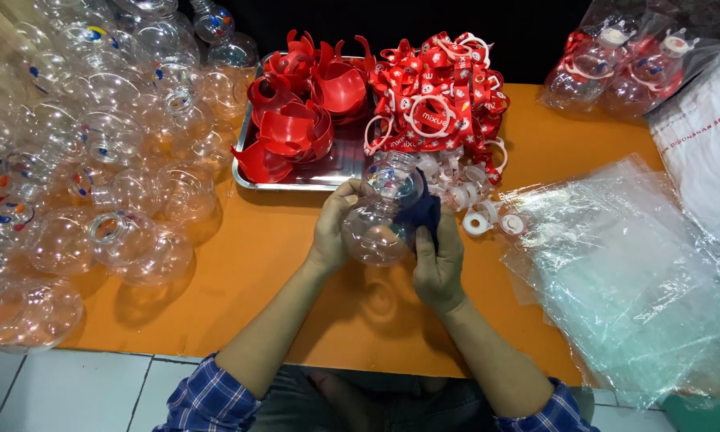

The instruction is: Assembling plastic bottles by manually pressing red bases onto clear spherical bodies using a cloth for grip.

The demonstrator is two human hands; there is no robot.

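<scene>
Left hand (pixel 334 228) grips clear round bottle (pixel 380 216) from side, above orange table (pixel 256 272). Right hand (pixel 438 260) presses dark blue cloth (pixel 424 212) against bottle. Metal tray (pixel 328 172) of red pieces just beyond hands; clear bottles (pixel 96 160) piled left.

bright overhead light, sharp focus, plastic glare.

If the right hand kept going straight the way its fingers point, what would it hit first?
Beyond the dark blue cloth it grips against the clear bottle, the right hand would probably meet the white caps beside the metal tray; depth is unclear.
</scene>
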